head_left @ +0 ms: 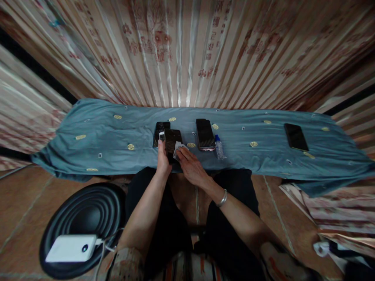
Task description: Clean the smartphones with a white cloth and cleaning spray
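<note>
Black phone, screen up, is in your left hand at the near edge of the cloth-covered worktop; that grip is closed along its left side, thumb on the edge. Your right hand grasps a white wipe and presses it on the screen, so wipe and fingers hide the lower right part. Just behind, a second phone lies partly covered by the held one. To the right you have a stack of phones, and just beside it a clear bottle with a blue cap; whether it stands or lies, cannot tell. Well apart, near the right end, lies a single dark phone. Folds run across the blue-green covering, printed with yellow shapes. Pleated curtain closes off the far side. On the floor at your left, a white power bank with a plugged-in cable rests on a black round ribbed stool. Writing: reddish-brown characters run in columns down the curtain, too blurred to read; the power bank bears a round dark mark, detail too small to tell.
</note>
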A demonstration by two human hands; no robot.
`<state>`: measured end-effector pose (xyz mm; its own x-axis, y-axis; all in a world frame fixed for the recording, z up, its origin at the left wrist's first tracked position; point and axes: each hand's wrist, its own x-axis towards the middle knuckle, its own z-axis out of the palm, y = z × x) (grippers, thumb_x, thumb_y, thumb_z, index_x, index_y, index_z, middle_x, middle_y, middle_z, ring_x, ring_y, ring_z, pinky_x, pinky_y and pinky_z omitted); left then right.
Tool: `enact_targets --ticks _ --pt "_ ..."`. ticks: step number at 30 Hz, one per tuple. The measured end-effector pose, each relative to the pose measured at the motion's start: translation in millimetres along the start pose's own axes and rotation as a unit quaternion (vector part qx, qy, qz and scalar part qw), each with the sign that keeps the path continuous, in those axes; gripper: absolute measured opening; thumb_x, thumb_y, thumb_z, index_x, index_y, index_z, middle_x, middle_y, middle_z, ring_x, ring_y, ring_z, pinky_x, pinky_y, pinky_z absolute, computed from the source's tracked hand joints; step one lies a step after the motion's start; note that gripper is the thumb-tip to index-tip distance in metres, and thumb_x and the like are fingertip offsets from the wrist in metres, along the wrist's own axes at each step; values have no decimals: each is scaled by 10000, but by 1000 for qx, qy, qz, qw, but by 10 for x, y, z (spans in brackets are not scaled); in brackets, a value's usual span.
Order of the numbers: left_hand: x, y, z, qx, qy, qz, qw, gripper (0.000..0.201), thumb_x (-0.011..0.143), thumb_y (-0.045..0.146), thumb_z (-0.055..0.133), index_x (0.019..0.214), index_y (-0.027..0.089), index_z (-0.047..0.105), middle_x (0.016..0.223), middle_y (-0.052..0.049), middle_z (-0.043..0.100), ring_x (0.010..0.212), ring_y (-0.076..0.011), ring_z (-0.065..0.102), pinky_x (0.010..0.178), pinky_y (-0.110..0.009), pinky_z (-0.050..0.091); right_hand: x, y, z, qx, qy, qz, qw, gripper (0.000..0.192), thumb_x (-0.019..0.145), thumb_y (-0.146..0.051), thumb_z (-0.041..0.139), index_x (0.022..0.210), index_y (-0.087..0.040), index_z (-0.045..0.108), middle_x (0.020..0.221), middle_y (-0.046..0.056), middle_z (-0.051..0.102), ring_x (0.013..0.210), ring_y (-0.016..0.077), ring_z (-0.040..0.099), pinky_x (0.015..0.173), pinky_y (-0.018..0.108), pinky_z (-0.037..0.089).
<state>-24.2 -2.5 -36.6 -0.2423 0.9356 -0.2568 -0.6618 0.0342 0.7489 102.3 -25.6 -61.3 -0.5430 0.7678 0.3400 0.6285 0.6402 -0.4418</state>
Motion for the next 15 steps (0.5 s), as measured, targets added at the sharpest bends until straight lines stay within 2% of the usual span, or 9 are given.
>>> enact_targets --ticks 4,9,15 --pt "38 6 -28 -3 3 4 1000 536 898 629 419 981 175 691 1010 -87 756 1140 -245 653 987 -362 505 -15 -38 10 1 -10 -7 1000 497 947 -86 353 1431 -69 461 1489 192 463 1450 264 343 1185 477 351" --pt "35 33 -17 -4 12 2 1000 538 898 637 410 1006 189 687 1065 -81 748 1172 -239 638 991 -354 504 -23 -97 -2 10 -11 -22 1000 521 937 -78 343 1447 -78 448 1486 189 464 1446 269 344 1186 502 351" --pt "14 57 22 -6 32 2 999 529 928 597 379 1000 182 699 1026 -84 760 1196 -259 627 1027 -385 490 -52 -148 9 8 -8 -49 999 498 939 -85 355 1422 -40 468 1486 206 459 1436 275 357 1179 487 360"
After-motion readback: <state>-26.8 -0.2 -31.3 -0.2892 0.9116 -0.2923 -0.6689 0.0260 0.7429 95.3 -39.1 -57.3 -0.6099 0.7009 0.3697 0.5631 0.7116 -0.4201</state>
